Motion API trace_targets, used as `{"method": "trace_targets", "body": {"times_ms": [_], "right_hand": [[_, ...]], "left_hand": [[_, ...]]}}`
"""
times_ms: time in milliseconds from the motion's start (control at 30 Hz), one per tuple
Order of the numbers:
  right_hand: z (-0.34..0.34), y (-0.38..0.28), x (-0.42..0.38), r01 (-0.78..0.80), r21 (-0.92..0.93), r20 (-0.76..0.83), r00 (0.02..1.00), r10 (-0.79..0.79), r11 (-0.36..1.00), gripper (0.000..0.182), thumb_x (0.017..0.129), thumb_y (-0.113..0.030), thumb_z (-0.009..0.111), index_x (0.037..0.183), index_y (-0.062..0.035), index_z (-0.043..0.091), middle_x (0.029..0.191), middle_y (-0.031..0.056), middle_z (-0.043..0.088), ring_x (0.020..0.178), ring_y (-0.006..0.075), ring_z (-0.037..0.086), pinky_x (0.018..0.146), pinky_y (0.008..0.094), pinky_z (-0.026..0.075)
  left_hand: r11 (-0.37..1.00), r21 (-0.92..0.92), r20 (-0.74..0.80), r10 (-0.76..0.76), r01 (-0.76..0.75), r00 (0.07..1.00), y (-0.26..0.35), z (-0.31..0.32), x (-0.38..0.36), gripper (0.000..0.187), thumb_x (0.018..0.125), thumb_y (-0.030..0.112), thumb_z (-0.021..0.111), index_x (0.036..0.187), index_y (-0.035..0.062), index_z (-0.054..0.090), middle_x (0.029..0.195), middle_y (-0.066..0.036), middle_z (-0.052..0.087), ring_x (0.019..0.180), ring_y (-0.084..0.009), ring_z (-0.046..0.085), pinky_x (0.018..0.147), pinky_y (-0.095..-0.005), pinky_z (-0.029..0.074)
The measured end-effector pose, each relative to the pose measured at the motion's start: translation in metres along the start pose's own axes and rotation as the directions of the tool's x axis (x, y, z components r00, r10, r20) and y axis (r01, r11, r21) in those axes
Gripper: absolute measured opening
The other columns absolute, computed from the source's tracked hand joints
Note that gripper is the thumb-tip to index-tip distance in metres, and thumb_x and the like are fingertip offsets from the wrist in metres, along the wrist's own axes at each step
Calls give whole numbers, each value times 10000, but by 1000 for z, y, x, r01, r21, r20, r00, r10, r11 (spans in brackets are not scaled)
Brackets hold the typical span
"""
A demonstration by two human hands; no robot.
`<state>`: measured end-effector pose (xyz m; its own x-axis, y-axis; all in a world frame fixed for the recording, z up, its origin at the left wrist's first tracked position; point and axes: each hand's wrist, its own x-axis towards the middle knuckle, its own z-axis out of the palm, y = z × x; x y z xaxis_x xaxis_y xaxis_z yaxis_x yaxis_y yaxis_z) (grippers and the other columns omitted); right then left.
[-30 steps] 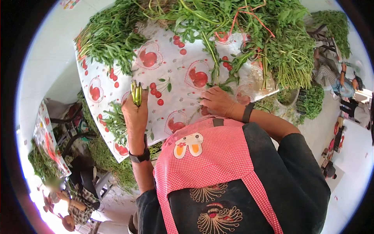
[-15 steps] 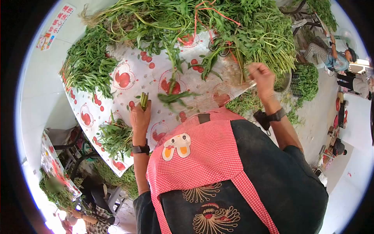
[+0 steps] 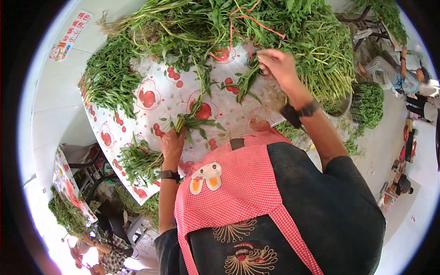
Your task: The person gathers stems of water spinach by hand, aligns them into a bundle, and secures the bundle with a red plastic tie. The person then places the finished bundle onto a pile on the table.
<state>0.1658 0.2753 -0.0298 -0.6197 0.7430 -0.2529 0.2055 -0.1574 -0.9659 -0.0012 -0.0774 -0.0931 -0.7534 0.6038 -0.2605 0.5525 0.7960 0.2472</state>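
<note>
My left hand [image 3: 173, 145] is closed around the stems of a small bunch of greens [image 3: 153, 161], whose leaves hang out to the left over the patterned tablecloth [image 3: 176, 98]. Stems poke up above its fingers, beside a loose leafy stem [image 3: 204, 123] lying on the cloth. Farther up on the right, my right hand [image 3: 273, 64] is raised with bent fingers over the edge of the large heap of greens [image 3: 316, 59]. Whether it pinches anything cannot be made out. Dark scissor handles [image 3: 252, 60] show just left of its fingertips, and a leafy sprig [image 3: 247, 85] lies below them.
A pink string [image 3: 256, 19] lies across the heap. Another pile of greens [image 3: 112, 75] sits at the cloth's left side. On the right stands a crate of greens [image 3: 369, 105] on the floor. Other people are at the far right [image 3: 405, 80] and lower left [image 3: 112, 250].
My right hand has moved left and up, from the heap's lower stems toward the scissor handles. My left hand has shifted slightly right and down, keeping its stems.
</note>
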Motion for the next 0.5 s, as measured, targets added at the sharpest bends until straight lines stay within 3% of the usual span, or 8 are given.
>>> {"method": "trace_targets", "body": {"times_ms": [133,200,333,367,467,500], "right_hand": [[33,8,63,5,166,11,1000,-7,986,230,847,-89,652,1053,9,625,825,47,641,631,116,599,522,219,482],[46,11,84,-53,421,-43,996,78,905,246,843,-79,658,1067,10,613,814,67,633,613,144,600,499,238,489],[64,9,108,-118,433,-69,984,164,894,543,819,-78,690,1290,-1,431,807,91,617,607,165,594,469,262,473],[63,9,113,-166,460,-26,979,200,872,680,807,-84,706,1371,-30,330,809,89,612,614,162,587,478,266,471],[61,17,126,-82,560,7,996,94,824,725,797,-89,718,1394,-45,309,807,85,610,631,157,581,501,271,475],[63,17,125,-84,561,-21,993,115,824,575,798,-113,723,1299,-49,447,799,54,607,626,137,566,515,266,468]], "left_hand": [[1000,-3,-22,25,-25,999,3,-2,-1,349,853,402,583,875,54,582,731,-201,624,713,-396,608,629,-483,455],[1000,4,-25,7,-7,1000,5,-2,-2,341,849,400,588,863,59,580,736,-200,624,720,-395,606,629,-480,454],[999,-52,-39,2,-4,999,3,-1,-4,327,841,389,600,849,63,572,730,-198,621,715,-395,601,621,-478,451],[998,-66,-40,5,-8,999,3,0,-4,322,839,385,602,843,64,570,728,-196,620,712,-394,600,616,-476,451],[998,-66,-38,5,-8,999,5,-3,-5,317,841,374,600,834,59,566,721,-194,619,706,-393,600,610,-470,452],[998,-65,-39,5,-7,999,5,-2,-5,317,841,374,600,834,59,566,721,-194,619,706,-393,600,610,-470,452]]}}
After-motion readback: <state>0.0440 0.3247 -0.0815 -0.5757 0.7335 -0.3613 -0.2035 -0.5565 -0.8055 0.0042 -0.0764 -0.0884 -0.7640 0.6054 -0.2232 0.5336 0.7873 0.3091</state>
